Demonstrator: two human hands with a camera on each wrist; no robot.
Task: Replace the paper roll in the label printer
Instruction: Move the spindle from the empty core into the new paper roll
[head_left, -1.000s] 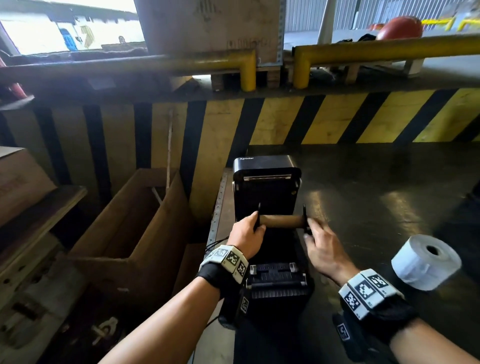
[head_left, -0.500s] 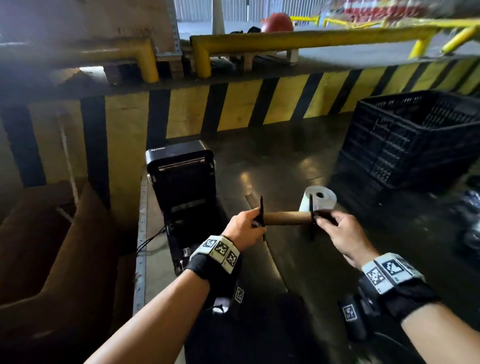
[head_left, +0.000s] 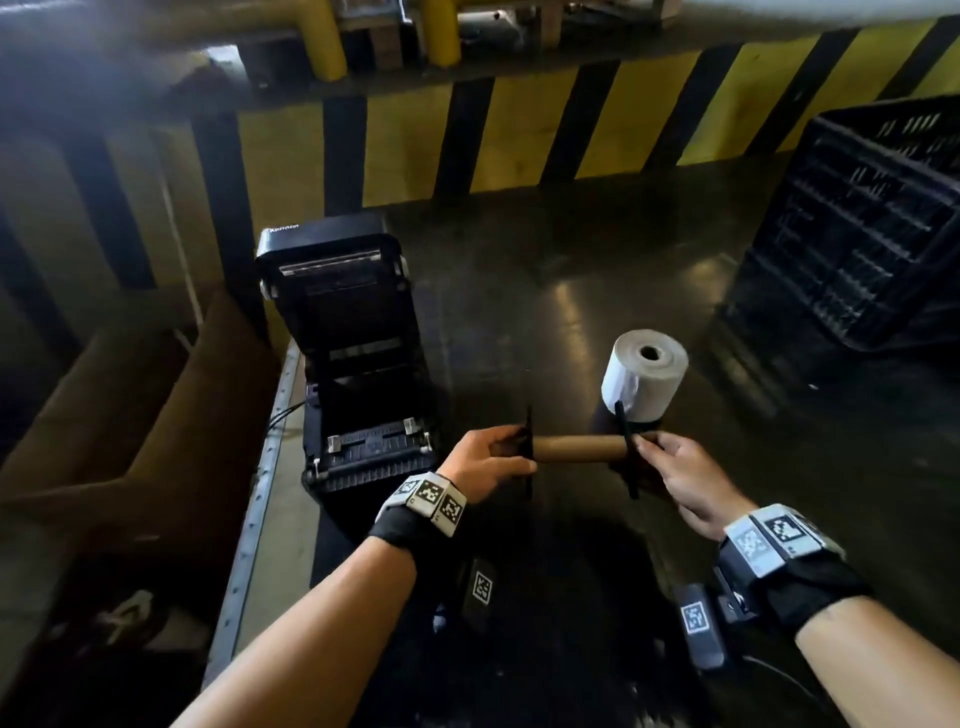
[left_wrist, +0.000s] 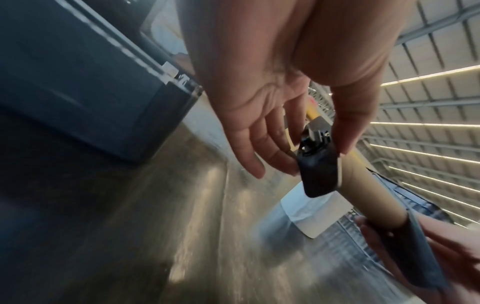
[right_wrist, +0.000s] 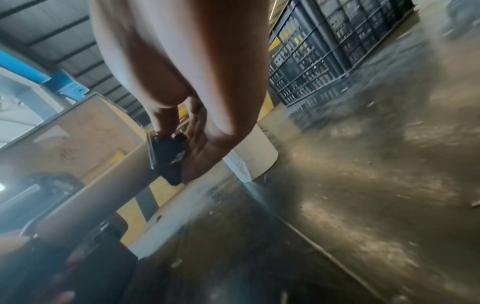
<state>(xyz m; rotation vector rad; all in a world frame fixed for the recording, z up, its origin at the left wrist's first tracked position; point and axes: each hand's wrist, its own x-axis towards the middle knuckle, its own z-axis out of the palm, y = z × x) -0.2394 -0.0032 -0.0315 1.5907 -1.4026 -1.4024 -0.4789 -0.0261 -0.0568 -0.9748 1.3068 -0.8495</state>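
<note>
Place: warehouse or loading area
Barrier: yellow-and-black hazard-striped wall (head_left: 519, 135), yellow guard rails (head_left: 332, 41) above
Floor: worn dark concrete (head_left: 571, 291), scuffed, glossy
Storage: black plastic crate (head_left: 857, 218), open cardboard box (head_left: 130, 415)
Overhead: corrugated metal roofing (left_wrist: 428, 86)

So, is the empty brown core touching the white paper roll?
Apart. The head view shows the brown core held in the air by both hands, while the white paper roll stands on the floor behind.
</note>
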